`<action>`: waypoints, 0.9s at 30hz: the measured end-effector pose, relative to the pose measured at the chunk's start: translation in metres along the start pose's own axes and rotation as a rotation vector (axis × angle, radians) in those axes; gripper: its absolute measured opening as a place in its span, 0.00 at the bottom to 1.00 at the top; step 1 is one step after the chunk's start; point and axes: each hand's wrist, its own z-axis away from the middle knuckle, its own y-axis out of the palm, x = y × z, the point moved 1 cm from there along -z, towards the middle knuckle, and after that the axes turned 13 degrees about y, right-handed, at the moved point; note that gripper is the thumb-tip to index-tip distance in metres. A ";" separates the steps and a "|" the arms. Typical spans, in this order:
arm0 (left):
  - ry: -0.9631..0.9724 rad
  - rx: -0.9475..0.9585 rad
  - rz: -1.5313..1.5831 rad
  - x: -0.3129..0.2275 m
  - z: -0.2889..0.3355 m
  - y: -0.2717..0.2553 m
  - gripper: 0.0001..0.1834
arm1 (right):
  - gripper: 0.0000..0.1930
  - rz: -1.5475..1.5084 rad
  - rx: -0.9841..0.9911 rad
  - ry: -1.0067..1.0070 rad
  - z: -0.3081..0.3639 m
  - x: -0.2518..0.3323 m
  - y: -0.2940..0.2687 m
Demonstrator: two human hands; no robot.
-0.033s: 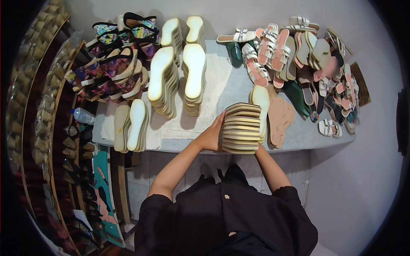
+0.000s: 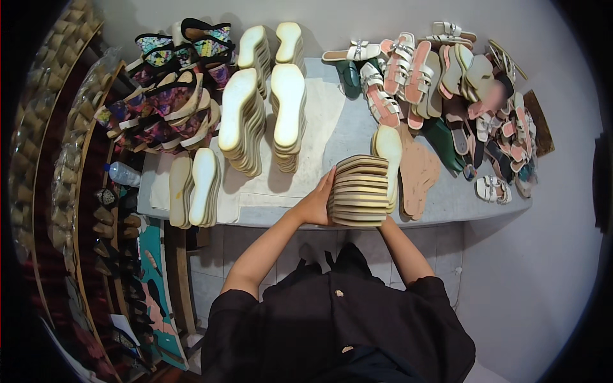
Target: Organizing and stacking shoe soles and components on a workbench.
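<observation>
A thick stack of cream and brown shoe insoles, seen edge on, is held between my two hands at the table's front edge. My left hand wraps the stack's left side, with the thumb up along it. Most of my right hand is hidden behind the stack's lower right. Just behind the stack, a pale insole lies on the table, partly covered by it. Beside that, tan insole-shaped pieces lie flat.
Tall stacks of pale insoles stand on the table, left of centre. Patterned wedge shoes are heaped at the far left, white and pink sandals at the right. A plastic bottle and crowded shelves are on the left.
</observation>
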 end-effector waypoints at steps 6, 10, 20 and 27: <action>-0.045 -0.043 0.002 0.037 -0.002 0.023 0.73 | 0.36 0.412 -0.045 -0.310 -0.025 -0.021 -0.022; 0.011 -0.040 -0.178 0.048 -0.011 0.014 0.67 | 0.35 0.706 -0.059 -0.549 -0.038 -0.012 -0.019; -0.216 -0.405 -0.062 -0.060 0.075 -0.029 0.65 | 0.37 0.716 0.213 -0.485 0.026 0.061 0.116; -0.467 -0.957 0.082 -0.099 0.186 -0.079 0.58 | 0.38 0.496 0.633 -0.268 -0.018 0.053 0.250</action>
